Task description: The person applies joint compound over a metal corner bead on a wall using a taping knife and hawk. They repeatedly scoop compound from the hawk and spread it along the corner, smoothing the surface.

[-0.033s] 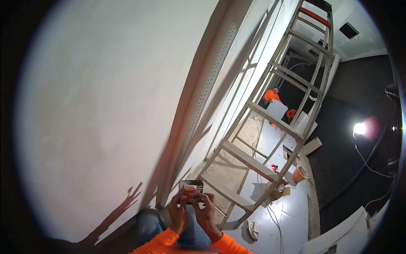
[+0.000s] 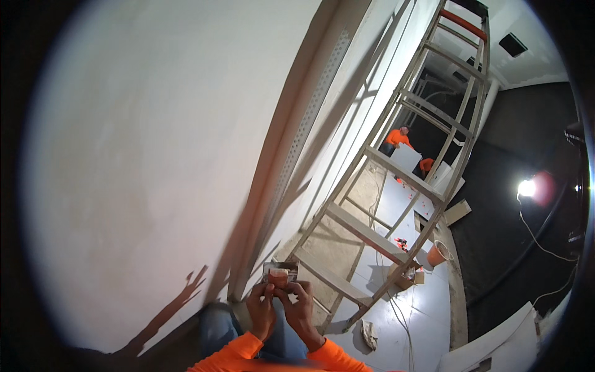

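Note:
Low in the middle, my left hand (image 2: 263,317) and my right hand (image 2: 301,309) meet in front of my knees. Between their fingertips they pinch a small reddish-brown piece (image 2: 277,279) with a paler upper edge; its exact kind cannot be made out. A dark, shiny rectangular card or packet (image 2: 289,270) shows just behind it, and whether my fingers touch that too is unclear. Both thumbs lie close together on the near side of the brown piece. Orange sleeves cover my forearms.
A tall stepladder (image 2: 372,232) stands at right beside the white wall (image 2: 142,155), whose edge carries a perforated strip (image 2: 310,118). Beyond are a bucket (image 2: 437,254), a cardboard box (image 2: 406,277), a rag (image 2: 369,335), cables, a bright lamp (image 2: 527,188) and two people in orange (image 2: 398,139).

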`<state>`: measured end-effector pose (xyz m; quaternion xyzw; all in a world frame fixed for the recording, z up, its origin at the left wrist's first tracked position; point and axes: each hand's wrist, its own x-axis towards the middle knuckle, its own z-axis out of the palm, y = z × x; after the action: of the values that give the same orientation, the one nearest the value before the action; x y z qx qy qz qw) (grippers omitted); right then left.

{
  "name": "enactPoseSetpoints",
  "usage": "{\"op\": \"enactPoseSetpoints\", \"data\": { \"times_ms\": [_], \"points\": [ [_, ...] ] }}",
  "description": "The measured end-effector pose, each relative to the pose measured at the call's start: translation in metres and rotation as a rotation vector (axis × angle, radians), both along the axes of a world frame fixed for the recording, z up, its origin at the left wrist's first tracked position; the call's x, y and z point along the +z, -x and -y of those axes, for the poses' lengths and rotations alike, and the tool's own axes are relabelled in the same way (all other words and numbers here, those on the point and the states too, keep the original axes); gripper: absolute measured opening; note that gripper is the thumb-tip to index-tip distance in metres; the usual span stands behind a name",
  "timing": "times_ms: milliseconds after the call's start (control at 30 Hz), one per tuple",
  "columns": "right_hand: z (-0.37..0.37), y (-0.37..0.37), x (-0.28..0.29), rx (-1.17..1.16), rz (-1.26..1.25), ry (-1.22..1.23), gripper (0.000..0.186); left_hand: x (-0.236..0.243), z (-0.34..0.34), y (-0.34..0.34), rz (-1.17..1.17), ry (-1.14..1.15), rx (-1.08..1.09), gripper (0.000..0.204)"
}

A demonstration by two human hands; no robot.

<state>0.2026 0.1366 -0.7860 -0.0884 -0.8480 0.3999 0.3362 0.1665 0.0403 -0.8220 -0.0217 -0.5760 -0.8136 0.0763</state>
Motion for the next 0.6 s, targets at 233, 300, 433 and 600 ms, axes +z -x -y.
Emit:
{"op": "enactPoseSetpoints", "data": {
  "times_ms": [233, 300, 433, 600],
  "points": [
    [-0.01, -0.005, 0.002, -0.01, 0.093, 0.031, 0.018, -0.015, 0.004, -0.017, 0.016, -0.066, -0.061, 0.024],
    [-0.025, -0.011, 0.022, 0.032, 0.002, 0.094, 0.016, -0.023, 0.009, -0.018, 0.037, -0.063, -0.077, 0.028],
    [-0.063, -0.015, 0.088, 0.151, -0.15, 0.6, 0.02, -0.022, 0.018, 0.0, 0.01, -0.093, -0.12, 0.038],
    [-0.108, -0.011, 0.19, 0.186, -0.184, 0.765, 0.021, 0.034, 0.031, 0.067, -0.311, 0.132, -0.284, 0.037]
  ]
}}
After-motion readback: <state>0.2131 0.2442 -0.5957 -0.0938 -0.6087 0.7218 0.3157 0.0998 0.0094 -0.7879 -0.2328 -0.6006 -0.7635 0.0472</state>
